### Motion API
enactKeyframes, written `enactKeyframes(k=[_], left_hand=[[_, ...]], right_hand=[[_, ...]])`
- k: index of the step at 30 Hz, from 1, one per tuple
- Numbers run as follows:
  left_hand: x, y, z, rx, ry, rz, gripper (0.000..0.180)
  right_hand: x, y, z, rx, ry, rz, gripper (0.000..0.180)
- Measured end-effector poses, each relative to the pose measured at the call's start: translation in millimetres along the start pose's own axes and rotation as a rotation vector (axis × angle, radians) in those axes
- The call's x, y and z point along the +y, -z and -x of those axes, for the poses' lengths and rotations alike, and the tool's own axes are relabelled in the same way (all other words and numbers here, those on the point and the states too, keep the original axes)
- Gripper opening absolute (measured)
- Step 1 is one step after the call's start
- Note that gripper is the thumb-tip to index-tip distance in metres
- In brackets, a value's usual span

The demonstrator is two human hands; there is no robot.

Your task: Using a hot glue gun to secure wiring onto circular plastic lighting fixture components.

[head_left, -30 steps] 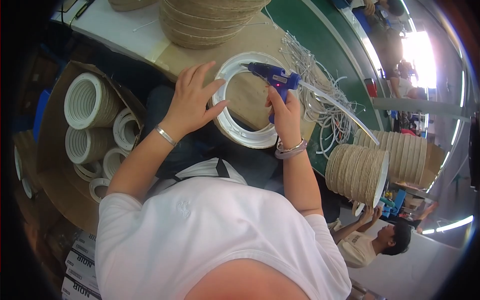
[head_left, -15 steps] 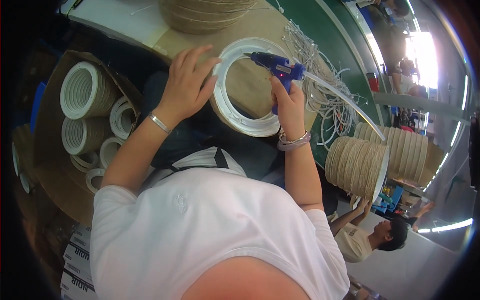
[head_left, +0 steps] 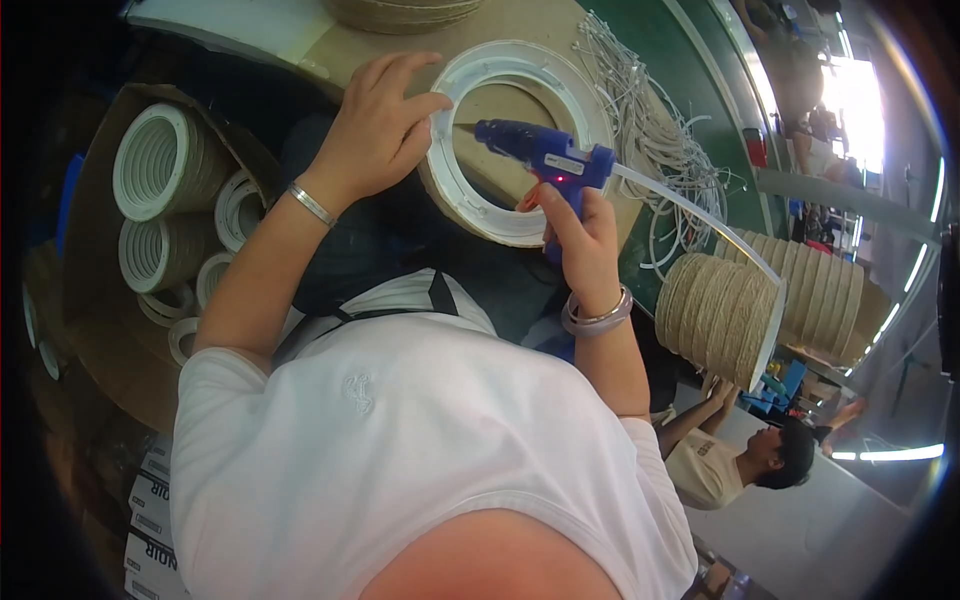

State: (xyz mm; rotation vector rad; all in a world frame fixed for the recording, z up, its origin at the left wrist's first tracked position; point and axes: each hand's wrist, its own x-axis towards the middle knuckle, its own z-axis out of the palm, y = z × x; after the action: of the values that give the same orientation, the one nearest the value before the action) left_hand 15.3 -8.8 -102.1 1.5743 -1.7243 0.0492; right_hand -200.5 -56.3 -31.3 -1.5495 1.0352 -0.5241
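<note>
The left hand (head_left: 385, 130) grips the left rim of a white plastic ring (head_left: 520, 140), thumb on top and fingers curled over the outer edge, holding it tilted at the near edge of the table (head_left: 520, 30). The right hand (head_left: 580, 235) is closed around the handle of a blue glue gun (head_left: 545, 160), forefinger at the trigger; the gun's nozzle points left across the opening of the ring toward its inner left edge, near the left thumb. A white glue stick (head_left: 700, 215) juts from the back of the gun toward the right. A tangle of white cords (head_left: 660, 130) lies on the table just right of the ring. Rope-wrapped rings (head_left: 730, 305) are stacked on edge past the table's right edge. To the left, below the table's near edge, an open cardboard box (head_left: 95, 330) holds more rings (head_left: 160, 165) lying on their sides. Another person (head_left: 740, 460) sits lower right.
</note>
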Motion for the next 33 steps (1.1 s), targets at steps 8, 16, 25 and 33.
enactKeyframes(k=[8, 16, 25, 33], left_hand=[[2, 0, 5, 0.018, 0.006, 0.031, 0.024], [3, 9, 9, 0.104, 0.015, 0.066, 0.029], [-1, 11, 10, 0.134, 0.007, 0.059, 0.031], [1, 9, 10, 0.136, 0.003, 0.08, 0.031]], right_hand=[[8, -4, -3, -0.067, -0.051, 0.063, 0.022], [8, -3, -3, -0.05, -0.051, 0.078, 0.019], [4, -4, -4, -0.046, -0.083, 0.058, 0.018], [9, 0, -3, -0.041, -0.086, 0.078, 0.016]])
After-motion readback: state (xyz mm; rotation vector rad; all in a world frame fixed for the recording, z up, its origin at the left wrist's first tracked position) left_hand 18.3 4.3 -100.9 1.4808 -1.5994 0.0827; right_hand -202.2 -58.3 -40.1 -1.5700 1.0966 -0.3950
